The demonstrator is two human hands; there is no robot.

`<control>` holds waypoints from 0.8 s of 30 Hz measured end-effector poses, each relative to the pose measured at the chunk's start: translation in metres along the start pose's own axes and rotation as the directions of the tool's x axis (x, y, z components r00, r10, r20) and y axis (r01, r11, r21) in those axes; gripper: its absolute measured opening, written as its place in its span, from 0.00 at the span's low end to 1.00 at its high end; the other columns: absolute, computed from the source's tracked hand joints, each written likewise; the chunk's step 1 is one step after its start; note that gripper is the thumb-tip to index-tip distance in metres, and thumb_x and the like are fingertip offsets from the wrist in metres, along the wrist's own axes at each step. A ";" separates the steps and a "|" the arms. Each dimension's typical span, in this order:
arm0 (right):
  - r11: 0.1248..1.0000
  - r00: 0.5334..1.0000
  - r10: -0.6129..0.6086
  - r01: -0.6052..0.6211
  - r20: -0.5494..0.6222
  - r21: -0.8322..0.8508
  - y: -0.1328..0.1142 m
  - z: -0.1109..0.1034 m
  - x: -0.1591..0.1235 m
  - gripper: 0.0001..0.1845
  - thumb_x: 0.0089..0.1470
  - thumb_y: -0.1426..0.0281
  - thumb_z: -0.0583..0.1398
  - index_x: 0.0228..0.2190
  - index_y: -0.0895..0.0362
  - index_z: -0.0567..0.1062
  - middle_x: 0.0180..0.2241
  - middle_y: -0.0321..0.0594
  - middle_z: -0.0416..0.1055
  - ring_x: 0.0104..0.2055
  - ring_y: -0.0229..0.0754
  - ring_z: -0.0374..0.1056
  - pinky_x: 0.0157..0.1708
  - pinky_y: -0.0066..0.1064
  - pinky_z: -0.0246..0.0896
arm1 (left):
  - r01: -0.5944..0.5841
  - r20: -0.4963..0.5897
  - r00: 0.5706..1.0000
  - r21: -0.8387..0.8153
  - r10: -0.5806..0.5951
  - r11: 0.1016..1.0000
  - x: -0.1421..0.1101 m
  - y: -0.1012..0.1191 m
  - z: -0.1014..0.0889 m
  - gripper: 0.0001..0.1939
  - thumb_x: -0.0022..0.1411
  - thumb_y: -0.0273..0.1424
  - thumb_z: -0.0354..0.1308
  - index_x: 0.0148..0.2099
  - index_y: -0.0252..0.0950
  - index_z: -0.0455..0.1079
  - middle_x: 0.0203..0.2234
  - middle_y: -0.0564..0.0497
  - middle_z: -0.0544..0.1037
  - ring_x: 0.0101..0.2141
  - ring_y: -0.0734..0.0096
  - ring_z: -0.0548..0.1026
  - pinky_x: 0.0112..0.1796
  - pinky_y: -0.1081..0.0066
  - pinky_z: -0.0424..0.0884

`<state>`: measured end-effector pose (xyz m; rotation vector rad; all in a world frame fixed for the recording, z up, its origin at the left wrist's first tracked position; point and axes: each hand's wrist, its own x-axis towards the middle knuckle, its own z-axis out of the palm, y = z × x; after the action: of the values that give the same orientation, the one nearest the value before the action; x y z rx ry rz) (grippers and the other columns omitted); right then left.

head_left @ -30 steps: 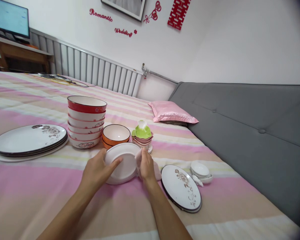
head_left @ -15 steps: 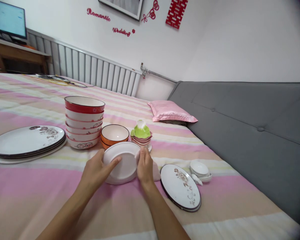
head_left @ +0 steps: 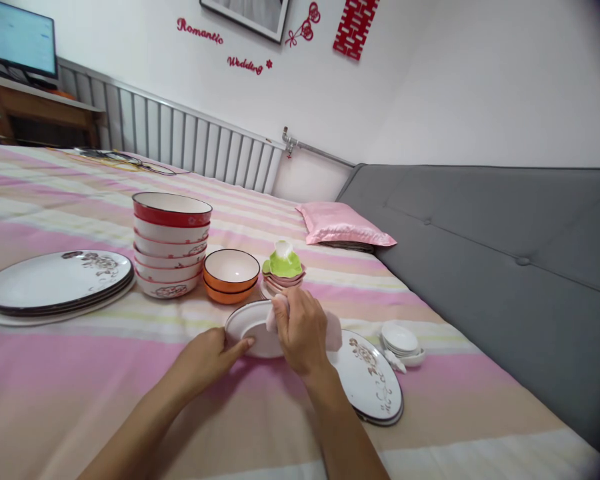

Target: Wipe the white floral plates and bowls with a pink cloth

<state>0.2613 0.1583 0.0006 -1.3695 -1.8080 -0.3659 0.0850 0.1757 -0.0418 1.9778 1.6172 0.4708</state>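
Note:
A white plate point(head_left: 260, 337) is tilted above the bed, its underside with the foot ring facing me. My left hand point(head_left: 213, 360) grips its left edge, thumb lying over the near face. In my right hand point(head_left: 303, 330) is a pale pink cloth point(head_left: 333, 331), pressed against the plate's right part and hiding that side. Just beyond the plate sit two stacked orange bowls point(head_left: 230, 288) and a stack of small dishes with a green leaf-shaped one point(head_left: 285, 264) on top. Right of my right hand lie oval flower-patterned plates point(head_left: 370, 377), partly covered by the cloth and hand.
A tall stack of red and white bowls point(head_left: 171, 247) stands at left, beside a pile of large oval plates point(head_left: 55, 283). Small white dishes and spoons point(head_left: 401, 340) lie at right. Farther back are a pink pillow point(head_left: 343, 223), cables point(head_left: 120, 160) and the grey headboard point(head_left: 480, 220).
My right hand has moved from the plate's right edge onto its face with the cloth. The plate has shifted slightly right and tipped flatter.

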 end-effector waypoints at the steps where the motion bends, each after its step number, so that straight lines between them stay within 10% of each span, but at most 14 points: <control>1: 1.000 1.000 -0.012 0.013 0.008 -0.007 0.000 0.001 0.000 0.17 0.63 0.62 0.46 0.29 0.56 0.67 0.28 0.39 0.68 0.31 0.41 0.60 0.32 0.31 0.50 | 0.010 -0.019 1.000 0.031 -0.009 0.999 0.000 -0.001 -0.002 0.30 0.53 0.58 0.45 0.28 0.34 0.68 0.26 0.42 0.77 0.28 0.55 0.74 0.27 0.66 0.61; 12: 0.995 0.995 -0.095 0.096 -0.016 0.028 -0.014 0.011 -0.006 0.15 0.62 0.61 0.48 0.43 0.53 0.70 0.39 0.41 0.70 0.42 0.44 0.60 0.45 0.38 0.48 | -0.451 -0.365 0.835 -0.023 0.413 0.892 -0.008 0.020 -0.008 0.22 0.57 0.37 0.54 0.53 0.38 0.61 0.48 0.47 0.74 0.46 0.62 0.73 0.44 0.67 0.67; 18: 0.998 0.996 -0.058 0.060 -0.066 0.033 -0.017 0.019 -0.010 0.17 0.61 0.59 0.49 0.45 0.51 0.71 0.42 0.42 0.69 0.44 0.46 0.59 0.48 0.41 0.46 | -0.480 -0.437 0.770 0.085 0.466 0.873 -0.009 0.018 -0.005 0.20 0.61 0.35 0.50 0.55 0.41 0.60 0.51 0.48 0.72 0.49 0.63 0.71 0.46 0.67 0.67; 24: 0.997 0.996 -0.046 0.052 -0.083 0.064 -0.007 0.025 -0.009 0.16 0.61 0.60 0.49 0.41 0.53 0.72 0.37 0.42 0.70 0.39 0.45 0.60 0.41 0.36 0.50 | -0.352 -0.442 0.820 0.111 0.363 0.929 -0.009 0.019 -0.002 0.20 0.62 0.42 0.48 0.54 0.42 0.63 0.49 0.47 0.74 0.47 0.60 0.73 0.41 0.67 0.69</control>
<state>0.2446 0.1662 -0.0203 -1.2497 -1.7738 -0.3792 0.0970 0.1652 -0.0277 2.3244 1.4992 1.1439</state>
